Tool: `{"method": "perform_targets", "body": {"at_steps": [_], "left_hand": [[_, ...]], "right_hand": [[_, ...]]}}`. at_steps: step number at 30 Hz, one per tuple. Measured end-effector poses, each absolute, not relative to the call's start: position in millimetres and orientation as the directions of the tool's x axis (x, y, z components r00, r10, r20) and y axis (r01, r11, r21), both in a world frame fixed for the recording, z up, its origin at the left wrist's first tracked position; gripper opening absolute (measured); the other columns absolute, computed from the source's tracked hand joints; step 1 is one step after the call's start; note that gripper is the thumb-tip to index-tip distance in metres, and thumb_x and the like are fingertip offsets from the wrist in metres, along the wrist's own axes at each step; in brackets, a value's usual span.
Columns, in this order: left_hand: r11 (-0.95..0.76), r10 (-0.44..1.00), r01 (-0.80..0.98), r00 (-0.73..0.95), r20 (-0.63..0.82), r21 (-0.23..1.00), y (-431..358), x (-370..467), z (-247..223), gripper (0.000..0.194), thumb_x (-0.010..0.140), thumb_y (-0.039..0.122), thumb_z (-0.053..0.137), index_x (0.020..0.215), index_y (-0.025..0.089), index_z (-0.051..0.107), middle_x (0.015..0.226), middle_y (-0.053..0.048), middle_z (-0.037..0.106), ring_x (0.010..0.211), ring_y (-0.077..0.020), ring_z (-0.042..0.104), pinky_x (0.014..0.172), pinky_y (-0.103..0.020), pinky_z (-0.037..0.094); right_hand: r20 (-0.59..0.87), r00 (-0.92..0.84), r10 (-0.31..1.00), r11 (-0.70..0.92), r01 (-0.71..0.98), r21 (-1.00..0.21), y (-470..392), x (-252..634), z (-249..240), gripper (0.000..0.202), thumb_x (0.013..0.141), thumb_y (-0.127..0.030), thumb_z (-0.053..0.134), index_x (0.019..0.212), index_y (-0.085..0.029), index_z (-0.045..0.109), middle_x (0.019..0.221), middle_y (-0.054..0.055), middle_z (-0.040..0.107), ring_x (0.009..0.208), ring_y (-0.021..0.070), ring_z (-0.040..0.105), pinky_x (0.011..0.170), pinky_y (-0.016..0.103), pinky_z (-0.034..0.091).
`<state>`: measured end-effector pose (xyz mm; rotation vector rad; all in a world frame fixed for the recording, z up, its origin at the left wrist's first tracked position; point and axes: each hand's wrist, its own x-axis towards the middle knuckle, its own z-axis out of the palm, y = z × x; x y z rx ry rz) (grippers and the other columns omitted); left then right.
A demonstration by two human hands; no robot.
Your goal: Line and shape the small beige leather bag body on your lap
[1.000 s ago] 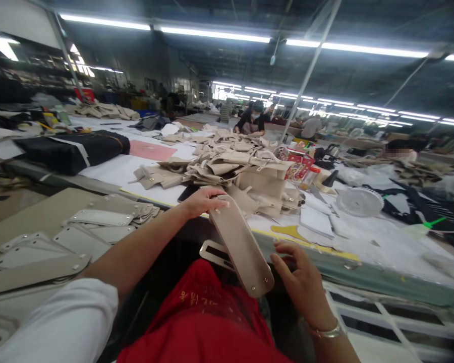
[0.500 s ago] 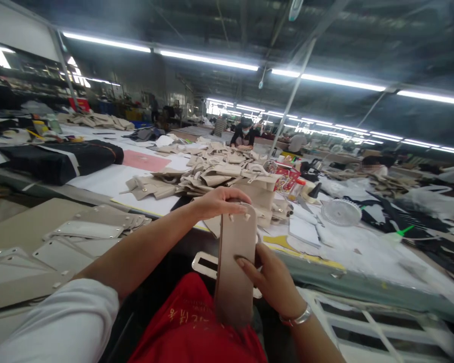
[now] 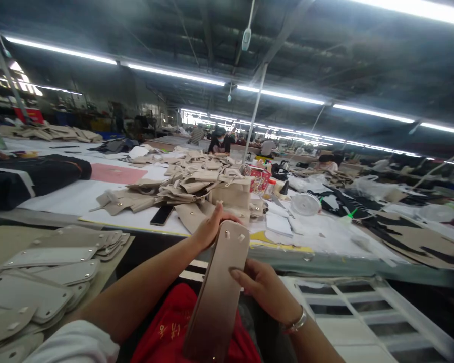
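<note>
A long beige leather panel [image 3: 223,287] with a rounded top end slants upright over my lap. Two small white tabs and a metal stud show near that end. At its upper left edge is my left hand [image 3: 211,228], thumb raised and fingers curled behind the top. Lower down, my right hand [image 3: 267,287] grips the right edge, thumb on the front face and the other fingers behind. Similar panels [image 3: 34,292] with studs lie in overlapping stacks on a beige board [image 3: 7,237] to my left.
Beige leather pieces [image 3: 196,184] are heaped on the white-covered table [image 3: 75,201] ahead. A phone [image 3: 161,215], a black wrapped bundle [image 3: 56,174] and a clear round plastic dish [image 3: 305,204] lie there. A white slatted frame [image 3: 348,312] is at lower right. A person [image 3: 219,141] sits across the table.
The view has swung right, and more of the panel stacks shows. The panel's top has dropped and tilts right; my left hand has shifted from its top to its upper left edge, thumb now raised.
</note>
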<state>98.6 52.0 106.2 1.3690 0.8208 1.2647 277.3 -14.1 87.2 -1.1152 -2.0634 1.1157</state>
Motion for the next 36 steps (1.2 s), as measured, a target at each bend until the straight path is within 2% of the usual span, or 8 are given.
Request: {"method": "perform_targets", "body": {"at_steps": [4, 9, 13, 18, 24, 30, 32, 36], "left_hand": [[-0.209, 0.956, -0.138, 0.181, 0.233, 0.968, 51, 96, 96, 0.082, 0.078, 0.074, 0.014, 0.08, 0.013, 0.07, 0.069, -0.005, 0.066, 0.064, -0.0157, 0.057, 0.058, -0.023, 0.041], [-0.234, 0.952, -0.065, 0.186, 0.242, 0.97, 49, 89, 89, 0.084, 0.079, 0.073, 0.011, 0.089, 0.014, 0.069, 0.076, -0.006, 0.067, 0.073, -0.0178, 0.059, 0.065, -0.024, 0.043], [-0.268, 0.932, -0.08, 0.232, 0.279, 0.96, 47, 84, 82, 0.076, 0.08, 0.072, 0.021, 0.099, 0.013, 0.065, 0.089, -0.008, 0.067, 0.082, -0.0191, 0.059, 0.074, -0.026, 0.044], [-0.242, 0.933, -0.175, 0.23, 0.278, 0.955, 21, 77, 51, 0.066, 0.072, 0.056, 0.06, 0.125, 0.017, 0.047, 0.111, -0.008, 0.06, 0.096, -0.0228, 0.057, 0.078, -0.028, 0.045], [-0.132, 0.938, 0.045, 0.329, 0.11, 0.99, -32, 63, 11, 0.048, 0.079, 0.044, 0.057, 0.118, 0.016, 0.054, 0.112, -0.01, 0.06, 0.103, -0.0263, 0.055, 0.084, -0.032, 0.045], [-0.171, 0.926, 0.088, 0.354, 0.13, 0.981, -55, 51, 9, 0.063, 0.07, 0.031, 0.069, 0.128, 0.02, 0.047, 0.124, -0.01, 0.054, 0.109, -0.0276, 0.053, 0.089, -0.034, 0.045], [-0.1, 0.911, 0.07, 0.408, 0.063, 0.993, -59, 51, 8, 0.067, 0.067, 0.03, 0.071, 0.128, 0.019, 0.045, 0.121, -0.01, 0.056, 0.107, -0.0269, 0.054, 0.088, -0.033, 0.046], [0.14, 0.889, 0.094, 0.427, -0.167, 0.986, -61, 52, 1, 0.056, 0.072, 0.037, 0.066, 0.119, 0.011, 0.05, 0.111, -0.013, 0.061, 0.096, -0.0251, 0.06, 0.077, -0.032, 0.05]], "right_hand": [[0.023, -0.545, 0.838, 0.272, 0.38, -0.884, -10, 280, 80, 0.034, 0.081, -0.049, 0.051, 0.081, -0.015, 0.06, 0.067, 0.0, 0.057, 0.055, 0.0112, 0.049, 0.048, 0.021, 0.04], [0.235, -0.467, 0.852, 0.481, 0.524, -0.703, -2, 283, 87, 0.033, 0.077, -0.048, 0.056, 0.069, -0.017, 0.055, 0.059, -0.002, 0.052, 0.053, 0.0104, 0.043, 0.047, 0.022, 0.034], [0.327, -0.391, 0.86, 0.504, 0.563, -0.654, 11, 276, 91, 0.035, 0.075, -0.049, 0.059, 0.088, -0.018, 0.052, 0.074, 0.001, 0.059, 0.063, 0.0134, 0.052, 0.056, 0.025, 0.041], [0.239, -0.4, 0.885, 0.442, 0.555, -0.705, 27, 268, 72, 0.04, 0.079, -0.053, 0.053, 0.099, -0.018, 0.05, 0.092, 0.006, 0.06, 0.065, 0.0141, 0.057, 0.057, 0.026, 0.045], [0.13, -0.31, 0.942, 0.297, 0.585, -0.754, 26, 274, 53, 0.042, 0.076, -0.057, 0.054, 0.088, -0.017, 0.048, 0.086, 0.008, 0.059, 0.058, 0.0142, 0.057, 0.047, 0.025, 0.048], [-0.071, -0.362, 0.93, 0.136, 0.515, -0.846, 16, 266, 40, 0.043, 0.079, -0.06, 0.046, 0.081, -0.018, 0.051, 0.07, 0.005, 0.06, 0.06, 0.0183, 0.06, 0.043, 0.026, 0.049], [-0.122, -0.422, 0.898, 0.125, 0.513, -0.849, 14, 265, 35, 0.045, 0.08, -0.061, 0.044, 0.08, -0.017, 0.053, 0.065, 0.004, 0.06, 0.054, 0.0172, 0.059, 0.044, 0.027, 0.048], [-0.195, -0.546, 0.815, 0.165, 0.541, -0.824, 9, 264, 30, 0.044, 0.076, -0.06, 0.052, 0.07, -0.017, 0.054, 0.051, 0.0, 0.055, 0.043, 0.0143, 0.055, 0.039, 0.024, 0.043]]}}
